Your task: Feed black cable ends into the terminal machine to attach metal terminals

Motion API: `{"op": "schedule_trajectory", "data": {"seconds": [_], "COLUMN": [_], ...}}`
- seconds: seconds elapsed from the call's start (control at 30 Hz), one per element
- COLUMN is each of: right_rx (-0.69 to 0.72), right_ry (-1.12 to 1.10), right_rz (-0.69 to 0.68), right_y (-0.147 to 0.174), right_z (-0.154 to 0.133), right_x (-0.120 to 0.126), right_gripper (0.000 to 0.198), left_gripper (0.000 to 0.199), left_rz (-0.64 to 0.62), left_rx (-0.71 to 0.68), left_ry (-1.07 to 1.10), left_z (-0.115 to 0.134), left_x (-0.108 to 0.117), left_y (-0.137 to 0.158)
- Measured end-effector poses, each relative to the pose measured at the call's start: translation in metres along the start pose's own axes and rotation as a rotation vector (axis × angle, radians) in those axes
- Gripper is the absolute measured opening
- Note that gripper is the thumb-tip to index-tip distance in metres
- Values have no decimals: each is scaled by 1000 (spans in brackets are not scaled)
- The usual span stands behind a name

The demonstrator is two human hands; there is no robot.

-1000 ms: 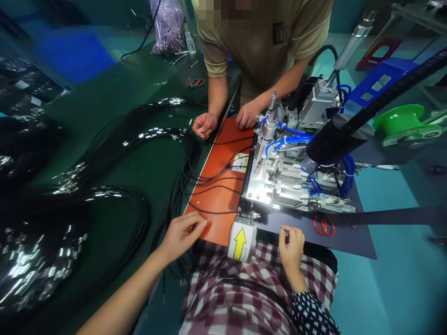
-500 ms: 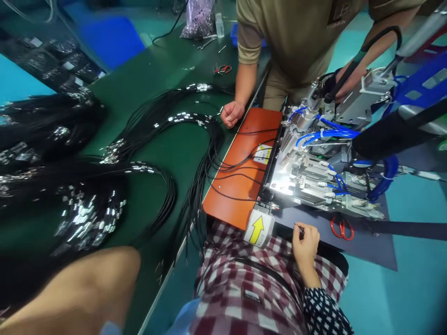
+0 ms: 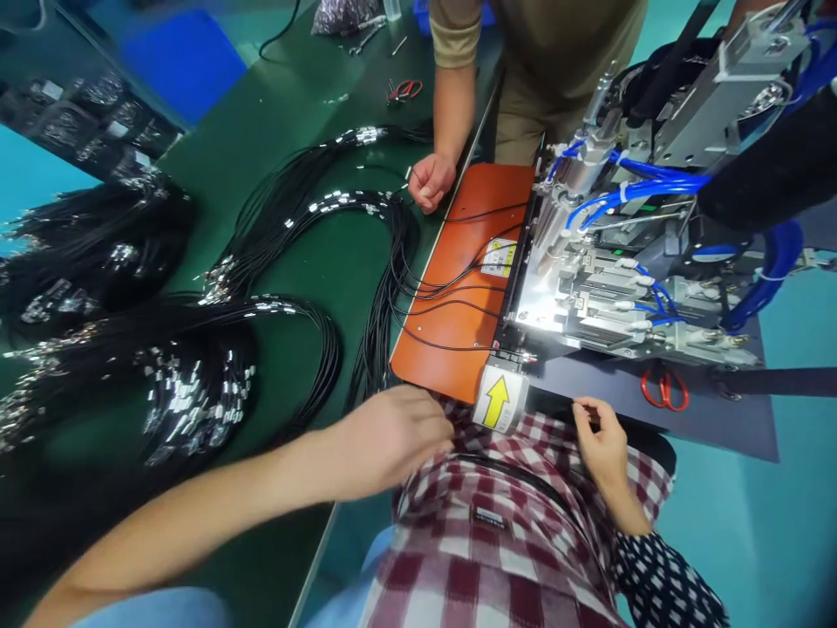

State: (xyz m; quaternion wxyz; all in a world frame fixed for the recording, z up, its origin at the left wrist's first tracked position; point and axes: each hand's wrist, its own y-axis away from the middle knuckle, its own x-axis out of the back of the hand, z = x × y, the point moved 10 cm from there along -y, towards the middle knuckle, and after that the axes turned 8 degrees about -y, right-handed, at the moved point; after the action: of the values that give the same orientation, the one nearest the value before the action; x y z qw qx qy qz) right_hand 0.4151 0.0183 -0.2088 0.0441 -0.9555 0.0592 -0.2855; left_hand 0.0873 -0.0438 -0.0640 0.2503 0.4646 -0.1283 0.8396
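Black cables [image 3: 400,240], work judged partway: several cross the orange plate [image 3: 451,249] to the machine [image 3: 549,296], many lie bundled on the table [image 3: 307,262]. Left hand [image 3: 396,436] loosely curled, right hand [image 3: 602,443] nearly pinched; whether either holds anything cannot be told.

Red-handled tool [image 3: 400,91] on the green tabletop [image 3: 350,279] — wrench [image 3: 368,36] and filled bag [image 3: 344,16] beyond.

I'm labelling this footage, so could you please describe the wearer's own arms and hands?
The left hand and right hand are ungloved. On the left arm a light blue sleeve ends near the elbow; on the right arm a black sleeve with white patches ends short of the wrist.
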Motion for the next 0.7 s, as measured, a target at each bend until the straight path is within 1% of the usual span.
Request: {"op": "schedule_trajectory", "data": {"seconds": [0.07,0.13,0.17,0.2,0.23,0.27,0.33,0.37,0.4,0.43,0.47,0.5,0.53,0.6,0.63,0.7], "right_rx": [-54,-79,-75,-60,-44,-31,-21,-23,-29,-34,-36,-33,-23,-14,-18,-34], "right_ry": [-76,-135,-149,-151,-151,-154,-171,-186,-207,-238,-280,-336,-411,-541,-584,-606], "right_rz": [-94,-212,-262,-295,-313,-317,-294,-281,-272,-272,-290,-323,-358,-392,-396,-384], "right_y": [12,25,30,34,37,38,37,35,33,30,26,23,20,12,8,2], "right_z": [-7,-17,-24,-31,-39,-46,-63,-73,-84,-97,-111,-126,-142,-166,-173,-179], "right_x": [-6,-15,-18,-19,-17,-14,-3,2,6,9,9,6,3,-3,-7,-13], "right_gripper": [24,21,21,20,19,18,16,15,14,13,13,15,18,24,25,23], "left_gripper": [24,26,24,21,18,18,20,18,18,18,18,17,17,18,20,22], "left_rz": [-145,-315,-391,-445,-468,-472,-410,-369,-297,-194,-103,-45,-10,-17,-29,-46], "left_rx": [-89,-153,-172,-184,-194,-205,-215,-182,-119,-45,8,41,58,58,57,61], "left_ry": [-191,-478,-602,-676,-672,-606,-338,-157,11,127,204,252,278,292,287,266], "left_z": [4,-1,-5,-7,-6,-2,15,21,24,24,23,24,26,31,32,32], "left_x": [-32,-65,-76,-80,-77,-68,-33,-12,10,32,48,56,57,46,37,23], "left_y": [-9,-13,-14,-15,-17,-20,-30,-37,-45,-53,-59,-65,-70,-78,-81,-84]}}
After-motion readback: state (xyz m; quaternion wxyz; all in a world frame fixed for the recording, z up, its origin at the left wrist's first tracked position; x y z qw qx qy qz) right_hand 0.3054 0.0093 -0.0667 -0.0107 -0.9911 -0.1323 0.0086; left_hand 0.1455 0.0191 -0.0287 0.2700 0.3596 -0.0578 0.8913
